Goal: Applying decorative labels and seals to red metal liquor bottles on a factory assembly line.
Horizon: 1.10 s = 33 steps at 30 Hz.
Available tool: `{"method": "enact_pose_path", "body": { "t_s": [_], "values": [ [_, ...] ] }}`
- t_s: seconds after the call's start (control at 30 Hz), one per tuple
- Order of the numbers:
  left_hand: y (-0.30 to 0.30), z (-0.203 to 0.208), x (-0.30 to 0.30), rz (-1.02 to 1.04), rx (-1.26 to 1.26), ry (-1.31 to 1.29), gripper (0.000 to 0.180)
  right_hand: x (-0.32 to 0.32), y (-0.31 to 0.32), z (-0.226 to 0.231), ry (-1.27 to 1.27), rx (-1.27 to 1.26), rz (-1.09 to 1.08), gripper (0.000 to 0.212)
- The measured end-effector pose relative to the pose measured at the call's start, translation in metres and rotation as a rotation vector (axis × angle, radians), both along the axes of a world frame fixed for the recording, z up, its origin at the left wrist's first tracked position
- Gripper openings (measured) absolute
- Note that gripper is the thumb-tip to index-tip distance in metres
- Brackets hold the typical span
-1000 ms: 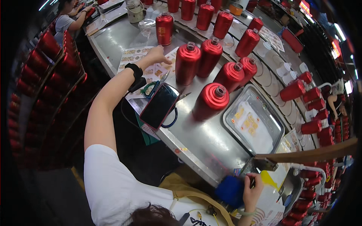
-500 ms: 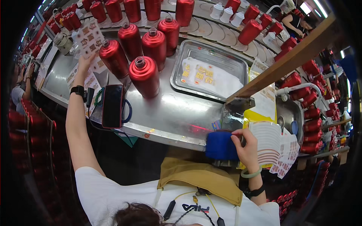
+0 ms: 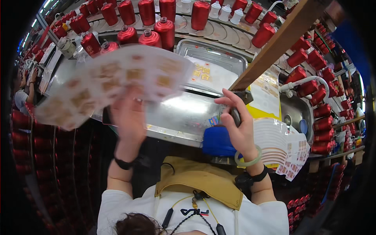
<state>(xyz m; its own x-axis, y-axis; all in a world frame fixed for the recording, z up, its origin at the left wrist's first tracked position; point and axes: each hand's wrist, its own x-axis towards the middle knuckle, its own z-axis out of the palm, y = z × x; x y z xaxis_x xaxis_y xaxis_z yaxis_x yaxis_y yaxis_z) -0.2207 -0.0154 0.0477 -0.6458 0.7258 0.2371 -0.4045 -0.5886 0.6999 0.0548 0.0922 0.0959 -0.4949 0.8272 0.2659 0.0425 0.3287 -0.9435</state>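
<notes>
My left hand (image 3: 131, 117), blurred by motion, grips a wide fan of translucent decal sheets (image 3: 105, 76) with gold and red prints. The sheets spread over the worktop in front of several red bottles (image 3: 163, 31) and hide their lower parts. My right hand (image 3: 243, 131) is raised over a blue block-like thing (image 3: 219, 141) at the table's front edge. Its forefinger points out, and a dark rounded piece (image 3: 235, 116), whose kind I cannot make out, shows between thumb and curled fingers. White sheets with gold decals (image 3: 205, 73) lie in the metal tray (image 3: 221, 55).
A wooden bar (image 3: 274, 47) slants across the right side above a yellow sheet (image 3: 256, 111). Fanned paper strips (image 3: 270, 135) lie right of my right hand, beside a sink (image 3: 295, 113). Behind the tray, a curved conveyor (image 3: 223, 33) carries red bottles and white ones (image 3: 224, 13).
My left hand has come from the far left toward the middle, bringing the decal sheets. My right hand has lifted off the blue thing and moved up and left. The phone is now mostly hidden.
</notes>
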Motion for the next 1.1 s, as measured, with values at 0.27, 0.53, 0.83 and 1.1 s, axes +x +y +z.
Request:
{"method": "enact_pose_path", "body": {
  "t_s": [0.27,0.53,0.83,1.1],
  "values": [
    [0.028,-0.058,0.134,-0.716,-0.222,0.275,0.030,0.102,0.004,-0.024,0.167,-0.190,-0.532,0.041],
    [0.132,-0.050,0.070,-0.082,-0.552,1.121,0.044,0.245,0.179,-0.054,0.221,-0.114,-0.812,0.023],
    [0.244,-0.096,0.033,0.095,-0.552,1.747,0.041,0.033,0.313,-0.145,-0.190,0.096,-0.362,0.026],
    [0.260,-0.071,0.054,0.012,-0.662,1.921,0.044,0.061,0.395,-0.251,-0.395,0.214,-0.300,0.036]
  ]
}}
